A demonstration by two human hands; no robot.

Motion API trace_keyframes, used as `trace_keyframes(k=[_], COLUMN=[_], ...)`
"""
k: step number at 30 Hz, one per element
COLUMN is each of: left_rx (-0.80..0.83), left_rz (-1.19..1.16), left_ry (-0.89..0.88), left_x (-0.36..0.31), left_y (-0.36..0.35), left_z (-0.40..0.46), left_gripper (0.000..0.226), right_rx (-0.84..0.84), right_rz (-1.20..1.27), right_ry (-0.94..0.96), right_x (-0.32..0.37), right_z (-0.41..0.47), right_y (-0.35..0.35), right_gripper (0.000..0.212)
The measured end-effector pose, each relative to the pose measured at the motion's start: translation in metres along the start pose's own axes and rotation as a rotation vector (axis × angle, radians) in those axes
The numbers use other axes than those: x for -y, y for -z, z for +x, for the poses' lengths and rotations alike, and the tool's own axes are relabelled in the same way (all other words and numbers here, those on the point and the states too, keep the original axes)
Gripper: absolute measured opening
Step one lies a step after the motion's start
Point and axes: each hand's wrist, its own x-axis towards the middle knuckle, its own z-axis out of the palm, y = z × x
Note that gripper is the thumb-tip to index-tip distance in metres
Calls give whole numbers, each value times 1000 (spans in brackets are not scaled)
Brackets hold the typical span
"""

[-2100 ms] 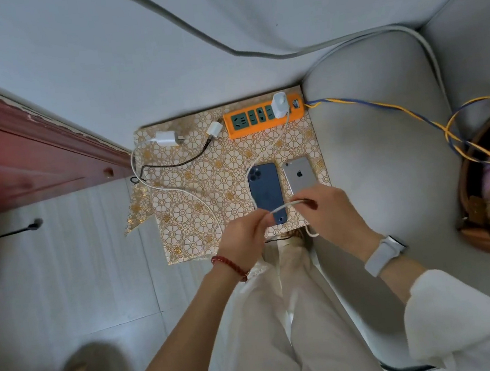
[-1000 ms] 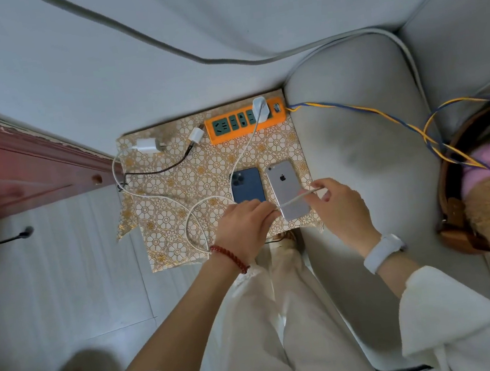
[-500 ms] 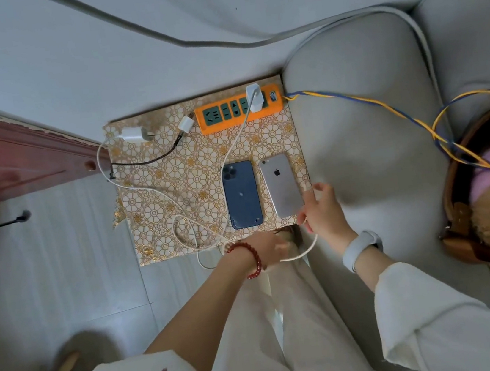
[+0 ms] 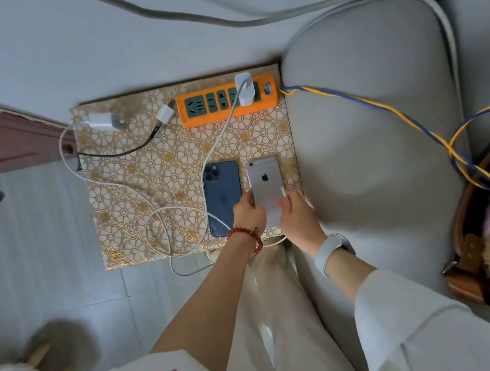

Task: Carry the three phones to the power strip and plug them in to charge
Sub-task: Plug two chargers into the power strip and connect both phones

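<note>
**Gripping the silver phone, cable tip at hand**

Looking down from the head view: pale trousers (image 4: pixel 289 319) and white sleeves (image 4: pixel 411 319) nearest; both forearms reach forward to the near edge of a gold floral mat (image 4: pixel 148 173).

Left hand (image 4: pixel 249 214), red bead bracelet (image 4: pixel 245 236) at the wrist, grips the near left edge of the silver phone (image 4: pixel 265 182), thumb on its back. Right hand (image 4: pixel 296 216), pale watch (image 4: pixel 328 250) on the wrist, curls round the phone's near right edge and pinches the tip of a white cable (image 4: pixel 283 192) against it. Cannot tell whether the tip is seated in the port.

The silver phone lies face down on the mat, just beside a blue phone (image 4: pixel 223 194) to its left, also face down. Only two phones show. White cable loops over the mat's near left part and runs off onto the tiled floor (image 4: pixel 42 243).

Farther back: an orange power strip (image 4: pixel 226 100) along the mat's far edge, one white charger (image 4: pixel 245 88) plugged into it, cable trailing toward the phones. Two more white chargers (image 4: pixel 101 121) lie loose on the mat left of the strip, one with a black cable (image 4: pixel 118 153). A blue-and-yellow cord (image 4: pixel 383 108) leaves the strip's right end across a grey cushion (image 4: pixel 373 153).
</note>
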Motion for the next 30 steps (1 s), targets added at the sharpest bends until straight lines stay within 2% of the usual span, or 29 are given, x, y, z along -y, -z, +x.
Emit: trace_keyframes(k=[3, 6, 8, 11, 14, 19, 21, 24, 30], left_rx=[4, -26, -80, -100, -68, -4, -2, -30, -42], left_rz=[-44, -69, -114, -304, -456, -612, -683, -729, -787], left_ry=[55, 5, 5, 62, 68, 85, 110, 134, 149], left_x=[0, 1, 0, -5, -12, -23, -24, -23, -18], left_y=[-2, 2, 9, 24, 37, 46, 46, 44, 44], left_z=[2, -1, -1, -4, -9, -13, -16, -20, -24], left_gripper=[29, 19, 11, 17, 17, 13, 12, 13, 16], right_rx=[-28, 32, 10, 1, 131, 42, 76, 128, 89], right_rz=[72, 125, 150, 214, 271, 273, 274, 249, 267], right_ry=[-30, -27, 7, 30, -9, 85, 78, 59, 36], right_x=[-2, 0, 0, -2, -3, 9, 11, 12, 12], right_z=[3, 2, -3, -15, -27, -46, -55, -66, -71], right_y=[2, 7, 11, 20, 22, 24, 22, 14, 10], right_gripper=[23, 23, 22, 22, 27, 25, 27, 30, 29])
